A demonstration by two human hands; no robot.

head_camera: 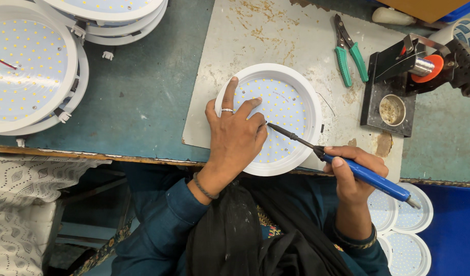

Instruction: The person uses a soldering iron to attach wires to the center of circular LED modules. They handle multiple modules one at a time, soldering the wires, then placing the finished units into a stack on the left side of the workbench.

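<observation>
From my feed: a worn teal worktop with a chipped wooden front edge, a stained pale board on it, evenly lit.

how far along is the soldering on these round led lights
Done, by the look of it: stacked white round panels sit at the left of the bench. In hand: the left hand presses down the round LED light on the grey mat while the right hand holds the blue soldering iron, tip by the left fingers. Possibly left: more round lights in the blue bin; whether soldered, I cannot tell.
</observation>
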